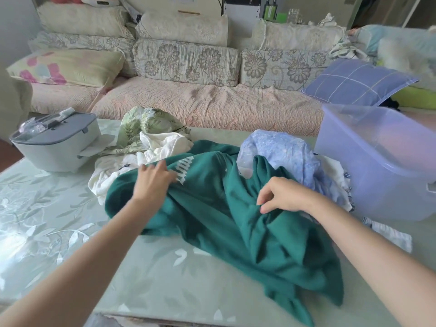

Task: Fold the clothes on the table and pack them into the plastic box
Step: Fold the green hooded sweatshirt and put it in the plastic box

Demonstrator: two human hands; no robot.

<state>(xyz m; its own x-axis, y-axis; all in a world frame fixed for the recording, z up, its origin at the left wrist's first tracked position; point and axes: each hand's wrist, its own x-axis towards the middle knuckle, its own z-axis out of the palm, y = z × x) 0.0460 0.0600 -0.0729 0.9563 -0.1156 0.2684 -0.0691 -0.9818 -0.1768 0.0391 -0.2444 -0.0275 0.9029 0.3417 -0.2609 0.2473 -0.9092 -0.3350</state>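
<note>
A crumpled dark green sweatshirt with white lettering lies across the middle of the table. My left hand rests on its upper left part, fingers spread toward the lettering. My right hand hovers over the green cloth with fingers loosely curled, its fingertips touching a fold. Behind the sweatshirt lie a white garment, a green leaf-print garment and a pale blue patterned garment. The translucent plastic box stands at the right edge of the table; I see nothing inside it.
A grey lidded appliance sits at the table's back left. A small white cloth lies in front of the box. A floral sofa with cushions and a blue checked pillow runs behind the table.
</note>
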